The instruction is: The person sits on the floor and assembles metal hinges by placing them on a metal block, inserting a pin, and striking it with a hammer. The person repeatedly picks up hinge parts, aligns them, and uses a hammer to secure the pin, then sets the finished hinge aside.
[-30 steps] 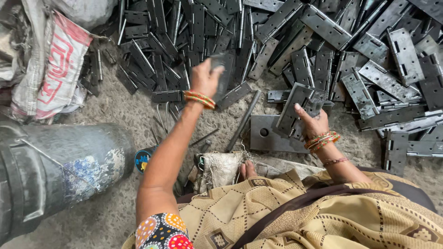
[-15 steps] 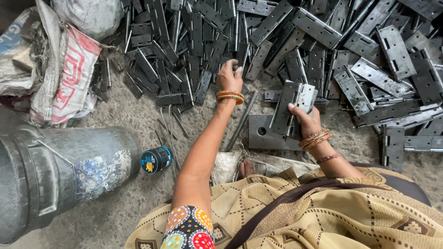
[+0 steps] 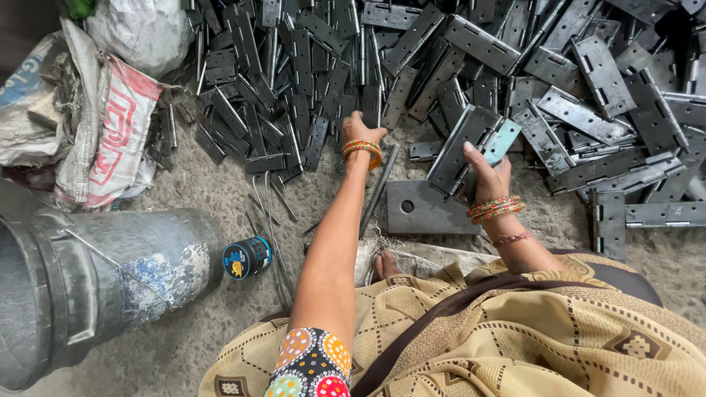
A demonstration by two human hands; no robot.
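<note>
Seen from above, seated on a gritty floor before a heap of dark metal hinges. At far left, crumpled white sacks with red and blue print, slumped against the heap's edge; another pale bag at top. Below them, a dented grey metal drum on its side, a worn blue-and-white label on its wall; contents not visible. Just beside the drum, a small round black tin with a blue and yellow label, lying on its side.

Left hand stretched straight forward on a long arm, orange bangles at the wrist, fingers buried among the hinges at the heap's near edge; whether closed on one cannot be told. Right hand, bangled too, raised near the body, fingers closed around a folded hinge tilted upward, a pale blue-grey leaf showing behind it. Flat steel plate with one hole on the floor between the arms.
</note>
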